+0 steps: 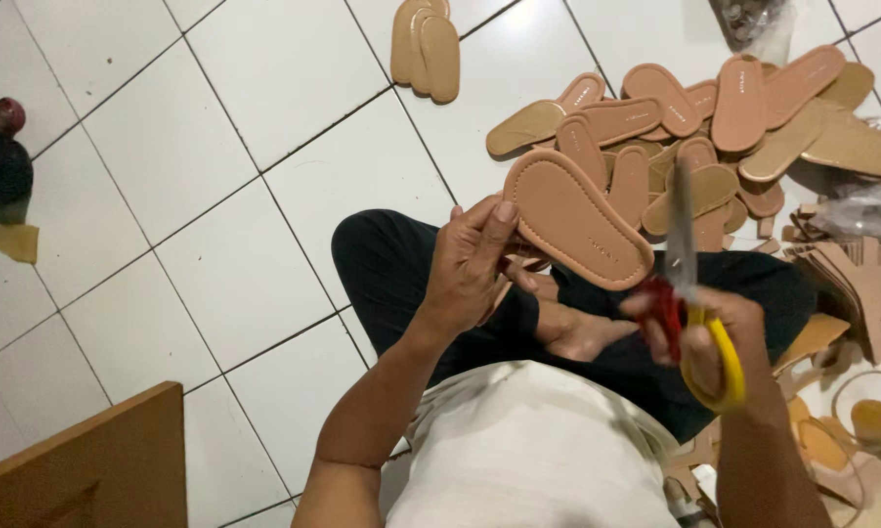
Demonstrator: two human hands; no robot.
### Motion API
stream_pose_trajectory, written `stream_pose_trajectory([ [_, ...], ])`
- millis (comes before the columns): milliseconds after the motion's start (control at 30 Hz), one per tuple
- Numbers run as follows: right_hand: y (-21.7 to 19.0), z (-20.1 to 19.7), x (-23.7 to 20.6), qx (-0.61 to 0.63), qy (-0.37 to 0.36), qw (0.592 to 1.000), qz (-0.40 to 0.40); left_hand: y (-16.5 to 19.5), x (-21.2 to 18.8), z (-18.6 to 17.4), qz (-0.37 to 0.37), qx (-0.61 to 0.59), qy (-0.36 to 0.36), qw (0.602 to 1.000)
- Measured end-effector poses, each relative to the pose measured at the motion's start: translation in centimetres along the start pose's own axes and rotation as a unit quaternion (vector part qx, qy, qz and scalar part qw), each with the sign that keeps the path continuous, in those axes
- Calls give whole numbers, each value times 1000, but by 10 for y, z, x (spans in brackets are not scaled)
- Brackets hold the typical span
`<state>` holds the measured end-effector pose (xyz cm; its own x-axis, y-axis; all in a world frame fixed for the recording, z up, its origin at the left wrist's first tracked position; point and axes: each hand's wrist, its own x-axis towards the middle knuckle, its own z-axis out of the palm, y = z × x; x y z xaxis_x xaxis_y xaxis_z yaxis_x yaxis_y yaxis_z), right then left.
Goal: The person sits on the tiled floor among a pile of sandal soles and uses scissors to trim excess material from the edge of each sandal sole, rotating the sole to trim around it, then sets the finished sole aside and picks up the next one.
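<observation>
My left hand (472, 262) grips one end of a tan shoe sole (575, 219) and holds it up over my lap, the stitched-edge face toward me. My right hand (706, 337) holds a pair of scissors (685, 293) with red and yellow handles, the blades pointing up beside the sole's right end. The blades look blurred. I sit cross-legged in black trousers (391, 264) on a white tiled floor.
A heap of tan soles (714, 117) lies ahead on the floor, with a small stack of soles (427, 44) further left. Cut tan scraps (856, 284) and a clear plastic bag (865, 210) lie at the right. A wooden board (88, 464) is at the lower left.
</observation>
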<state>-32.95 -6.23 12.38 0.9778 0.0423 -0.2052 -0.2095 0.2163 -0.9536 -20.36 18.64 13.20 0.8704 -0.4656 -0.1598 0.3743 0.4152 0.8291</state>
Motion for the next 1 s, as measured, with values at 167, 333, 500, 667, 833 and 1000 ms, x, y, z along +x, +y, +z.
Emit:
stream_pose_trajectory([
  [167,25,-12,-21,134,-231,945,190,13,-1,0,4,98,-5,995],
  [333,42,-13,-21,178,-251,928,209,17,-5,2,12,143,-18,989],
  [500,44,-14,-20,208,-237,923,221,16,-7,1,12,151,-18,988],
  [667,39,-11,-19,242,-242,908,244,15,-6,-1,6,138,-23,990],
  [833,36,0,-10,227,-241,918,217,19,-7,-3,11,112,-30,993],
  [1000,45,6,-8,193,-238,929,207,17,-7,-4,24,95,-36,995],
])
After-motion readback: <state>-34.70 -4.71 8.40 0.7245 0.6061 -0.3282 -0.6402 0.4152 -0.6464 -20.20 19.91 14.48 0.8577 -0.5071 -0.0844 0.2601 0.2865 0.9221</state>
